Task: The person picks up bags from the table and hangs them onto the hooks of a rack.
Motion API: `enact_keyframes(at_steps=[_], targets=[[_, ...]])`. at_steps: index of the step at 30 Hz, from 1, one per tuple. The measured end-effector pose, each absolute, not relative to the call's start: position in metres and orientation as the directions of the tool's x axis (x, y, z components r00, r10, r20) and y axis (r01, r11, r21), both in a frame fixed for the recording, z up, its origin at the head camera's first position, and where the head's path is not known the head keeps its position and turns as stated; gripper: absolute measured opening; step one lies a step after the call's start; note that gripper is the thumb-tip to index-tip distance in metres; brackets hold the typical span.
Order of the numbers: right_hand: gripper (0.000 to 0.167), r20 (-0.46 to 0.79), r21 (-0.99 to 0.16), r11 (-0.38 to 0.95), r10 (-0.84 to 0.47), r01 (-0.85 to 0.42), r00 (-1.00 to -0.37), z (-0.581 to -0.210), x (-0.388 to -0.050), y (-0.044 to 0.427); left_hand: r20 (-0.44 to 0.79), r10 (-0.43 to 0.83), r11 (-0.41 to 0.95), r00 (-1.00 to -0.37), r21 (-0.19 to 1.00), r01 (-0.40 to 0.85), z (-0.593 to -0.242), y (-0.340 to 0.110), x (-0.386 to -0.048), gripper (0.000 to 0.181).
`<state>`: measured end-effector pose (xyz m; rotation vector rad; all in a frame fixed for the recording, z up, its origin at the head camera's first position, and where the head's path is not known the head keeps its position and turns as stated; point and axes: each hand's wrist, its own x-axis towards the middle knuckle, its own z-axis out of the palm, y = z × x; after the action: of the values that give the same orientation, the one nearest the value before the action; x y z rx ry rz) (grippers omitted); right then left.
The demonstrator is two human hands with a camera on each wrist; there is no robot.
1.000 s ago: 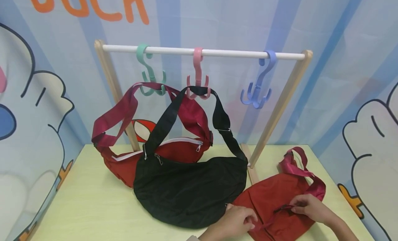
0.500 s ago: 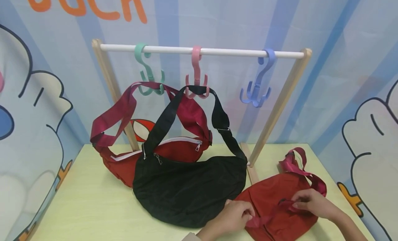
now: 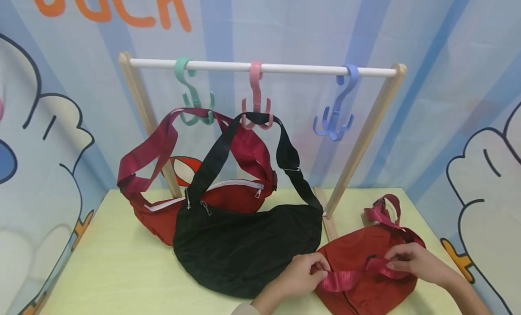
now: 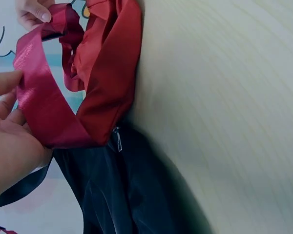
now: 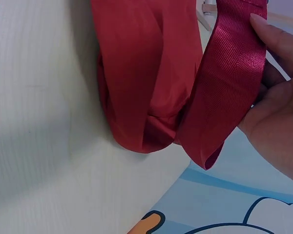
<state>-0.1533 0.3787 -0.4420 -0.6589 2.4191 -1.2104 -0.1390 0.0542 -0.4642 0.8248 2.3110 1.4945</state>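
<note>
At the table's right side lies a red crossbody bag with a wide crimson strap. My left hand pinches the strap near its left end. Farther right, my right hand grips the same strap close to a dark buckle. In the left wrist view the strap rises in a loop off the bag. The right wrist view has my thumb pressed on the strap, with fingers partly hidden behind it. Left of my left hand, a black bag touches the red one.
A wooden rack with a white rail carries green, pink and blue hooks. The black bag's strap loops on the pink hook. Behind it, another red bag hangs by its strap at the green hook. The blue hook bears nothing.
My left hand has lifted slightly, raising its end of the strap and stretching it flatter across the red bag. My right hand has shifted a little right and up with the strap.
</note>
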Motion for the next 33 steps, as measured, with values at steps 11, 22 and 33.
enact_keyframes(at_steps=[11,22,33], targets=[[0.009,-0.124,-0.837,0.497,-0.579,-0.228,-0.806,-0.432,-0.153,0.376,0.112,0.594,0.257,-0.797,0.912,0.319,-0.458,0.052,-0.142,0.008],[0.008,-0.072,-0.833,0.477,-0.595,-0.280,-0.801,-0.419,-0.153,0.370,0.100,0.591,0.264,-0.801,0.914,0.309,-0.453,0.049,-0.145,0.011],[0.006,0.001,-0.809,0.473,-0.591,-0.348,-0.806,-0.408,-0.153,0.356,0.079,0.630,0.262,-0.773,0.915,0.307,-0.446,0.048,-0.146,0.013]])
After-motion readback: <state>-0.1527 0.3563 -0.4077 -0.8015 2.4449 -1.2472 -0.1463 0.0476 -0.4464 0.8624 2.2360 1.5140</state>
